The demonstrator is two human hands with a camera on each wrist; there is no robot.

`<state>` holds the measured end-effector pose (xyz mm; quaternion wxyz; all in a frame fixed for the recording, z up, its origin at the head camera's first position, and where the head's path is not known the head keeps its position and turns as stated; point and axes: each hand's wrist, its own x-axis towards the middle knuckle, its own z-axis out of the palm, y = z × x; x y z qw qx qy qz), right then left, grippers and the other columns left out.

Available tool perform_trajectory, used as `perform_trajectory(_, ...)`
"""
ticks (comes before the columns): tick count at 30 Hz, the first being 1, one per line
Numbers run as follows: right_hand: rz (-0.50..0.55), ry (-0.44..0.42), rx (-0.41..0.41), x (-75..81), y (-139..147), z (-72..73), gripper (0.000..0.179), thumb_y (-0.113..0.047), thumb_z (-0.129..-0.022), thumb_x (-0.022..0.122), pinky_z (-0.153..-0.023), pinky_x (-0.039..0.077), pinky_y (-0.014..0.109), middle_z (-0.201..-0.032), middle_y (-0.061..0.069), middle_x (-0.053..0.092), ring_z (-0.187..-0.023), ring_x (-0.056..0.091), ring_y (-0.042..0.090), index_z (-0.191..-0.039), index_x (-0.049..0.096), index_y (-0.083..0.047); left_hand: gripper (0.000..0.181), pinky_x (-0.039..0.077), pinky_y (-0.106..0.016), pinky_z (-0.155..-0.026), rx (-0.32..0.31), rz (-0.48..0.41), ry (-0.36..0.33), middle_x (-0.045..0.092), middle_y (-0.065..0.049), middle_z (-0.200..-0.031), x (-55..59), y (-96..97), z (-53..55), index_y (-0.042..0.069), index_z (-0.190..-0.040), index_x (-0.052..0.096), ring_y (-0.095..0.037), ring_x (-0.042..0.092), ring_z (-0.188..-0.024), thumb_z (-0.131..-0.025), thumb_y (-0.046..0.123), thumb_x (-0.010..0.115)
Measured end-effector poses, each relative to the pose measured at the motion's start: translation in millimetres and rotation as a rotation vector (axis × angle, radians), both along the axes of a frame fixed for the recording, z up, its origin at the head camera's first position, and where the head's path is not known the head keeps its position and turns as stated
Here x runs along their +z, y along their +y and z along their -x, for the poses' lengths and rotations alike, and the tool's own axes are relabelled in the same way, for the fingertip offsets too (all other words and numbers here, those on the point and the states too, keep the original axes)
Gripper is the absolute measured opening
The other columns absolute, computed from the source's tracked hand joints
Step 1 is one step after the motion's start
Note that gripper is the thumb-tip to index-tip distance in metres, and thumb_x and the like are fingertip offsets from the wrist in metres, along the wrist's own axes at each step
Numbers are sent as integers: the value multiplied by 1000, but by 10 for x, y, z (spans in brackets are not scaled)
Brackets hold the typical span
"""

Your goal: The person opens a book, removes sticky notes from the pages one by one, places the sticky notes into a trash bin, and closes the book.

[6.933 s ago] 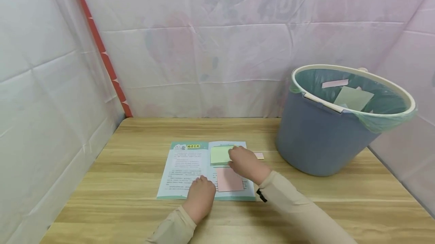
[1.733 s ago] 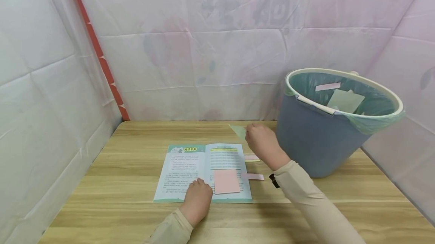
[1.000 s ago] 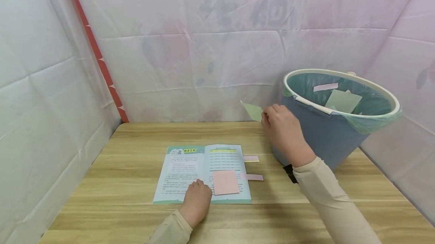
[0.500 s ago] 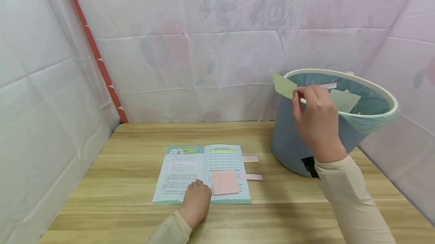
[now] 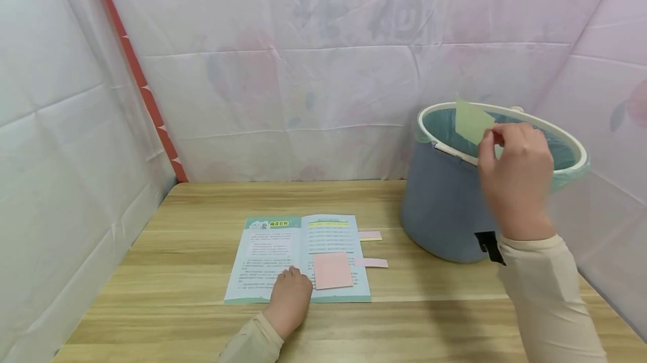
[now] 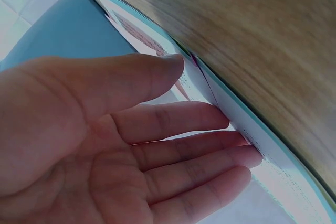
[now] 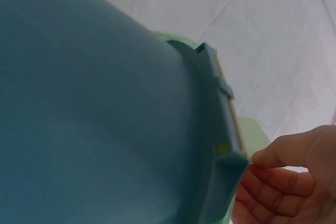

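Note:
A pale green sticky note (image 5: 471, 121) is pinched between the thumb and index finger of my right hand (image 5: 516, 177), raised over the near rim of the grey-blue bin (image 5: 442, 208). In the right wrist view the note (image 7: 254, 135) shows partly behind the bin's rim. Flat on the table lies an open booklet (image 5: 263, 264), where my left hand (image 5: 289, 300) rests near the lower middle. The left wrist view shows its fingers (image 6: 194, 171) nearly straight, tips touching the page. A pink sticky note (image 5: 333, 271) sits on the right page, just right of that hand.
Two pink paper strips, an upper (image 5: 370, 235) and a lower (image 5: 373, 263), stick out past the booklet's right edge. A green liner (image 5: 442, 124) lines the bin, which stands at the table's right. White cloth (image 5: 283, 93) hangs behind the wooden table (image 5: 202, 205).
My right hand has lifted the green note off the right page and carried it up and right to the bin. A lower pink strip now shows beside the booklet. The left hand stays put.

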<state>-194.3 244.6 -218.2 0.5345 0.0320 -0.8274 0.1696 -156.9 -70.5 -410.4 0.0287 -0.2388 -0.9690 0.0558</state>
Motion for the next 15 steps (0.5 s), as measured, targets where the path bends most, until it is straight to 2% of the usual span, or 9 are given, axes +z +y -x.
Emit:
perform_trajectory(8,23,-137,-60,-4,127,-55,27,-4,-96,45,-74,37,57,-86,33,58,-79,48,48,-95,60,19,18,54,-39,-82,2,7,27,66,-26,-102,7,3,-7,-8,-93,70,-36,66,-92,-82,6,70)
perform_trajectory(15,36,-212,-80,-11,156,-59,29,-5,-95,43,-73,37,59,-87,34,57,-80,47,49,-96,60,19,18,54,-39,-82,6,7,24,66,-26,-102,12,3,-7,-8,-93,70,-36,66,-92,-82,6,70)
